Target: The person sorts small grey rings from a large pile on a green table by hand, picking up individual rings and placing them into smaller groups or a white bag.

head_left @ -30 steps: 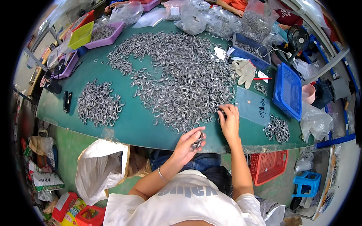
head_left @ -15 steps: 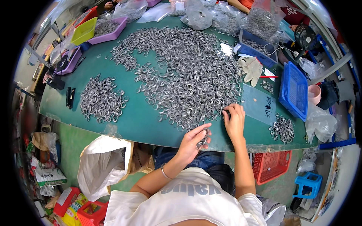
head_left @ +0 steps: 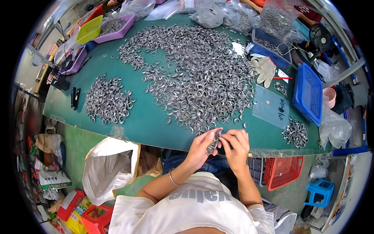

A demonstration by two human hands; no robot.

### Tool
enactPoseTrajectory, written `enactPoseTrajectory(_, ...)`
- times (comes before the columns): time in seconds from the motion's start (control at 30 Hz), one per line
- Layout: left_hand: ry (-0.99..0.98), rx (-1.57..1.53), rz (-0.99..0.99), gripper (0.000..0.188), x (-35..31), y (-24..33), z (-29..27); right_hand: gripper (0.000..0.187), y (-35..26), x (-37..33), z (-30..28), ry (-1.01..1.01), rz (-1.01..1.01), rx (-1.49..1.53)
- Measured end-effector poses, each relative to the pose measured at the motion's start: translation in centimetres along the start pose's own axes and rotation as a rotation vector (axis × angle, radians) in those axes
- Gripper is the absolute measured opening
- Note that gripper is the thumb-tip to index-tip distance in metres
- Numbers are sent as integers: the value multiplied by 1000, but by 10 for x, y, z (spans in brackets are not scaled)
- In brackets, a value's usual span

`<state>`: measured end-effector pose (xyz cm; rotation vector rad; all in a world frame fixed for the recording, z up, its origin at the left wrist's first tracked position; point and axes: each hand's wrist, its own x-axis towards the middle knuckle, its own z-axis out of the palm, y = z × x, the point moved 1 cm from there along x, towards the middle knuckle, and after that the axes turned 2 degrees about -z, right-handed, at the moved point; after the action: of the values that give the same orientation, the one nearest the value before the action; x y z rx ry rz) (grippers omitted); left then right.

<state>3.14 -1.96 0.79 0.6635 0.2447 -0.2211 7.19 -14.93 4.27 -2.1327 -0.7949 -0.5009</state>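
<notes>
Several grey metal rings (head_left: 212,145) are gathered in my left hand (head_left: 198,149), whose fingers curl round them near the table's front edge. Right beside it, my right hand (head_left: 236,147) pinches a single metal ring (head_left: 221,133) and holds it against the left fingertips. Just beyond both hands spreads a broad heap of the same rings (head_left: 202,85) on the green table (head_left: 156,134). A smaller pile of rings (head_left: 107,99) lies to the left, and another small pile (head_left: 295,133) sits at the right by a clear plastic sheet (head_left: 270,107).
A black stapler-like tool (head_left: 75,98) lies at the left. Stacked blue baskets (head_left: 307,93), a work glove (head_left: 265,71) and a red pen (head_left: 282,78) are at the right. An open white sack (head_left: 109,167) stands below the front edge; a red basket (head_left: 283,171) is under the table.
My right hand has come back from the near edge of the big heap to my left hand, bringing a ring. The left hand stays nearly in place, still holding its rings.
</notes>
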Motion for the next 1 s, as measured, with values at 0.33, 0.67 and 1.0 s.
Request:
enactPoseTrajectory(0.33, -110, 27, 16, 38, 1, -5, -9, 21, 4, -4, 0, -21, 0, 124)
enactPoseTrajectory(0.67, 95, -17, 15, 37, -14, 22, -33, 18, 33, 13, 13, -11, 242, 149)
enactPoseTrajectory(1.0, 787, 828, 658, 17, -40, 171, -141, 22, 40, 24, 50, -170, 102, -188)
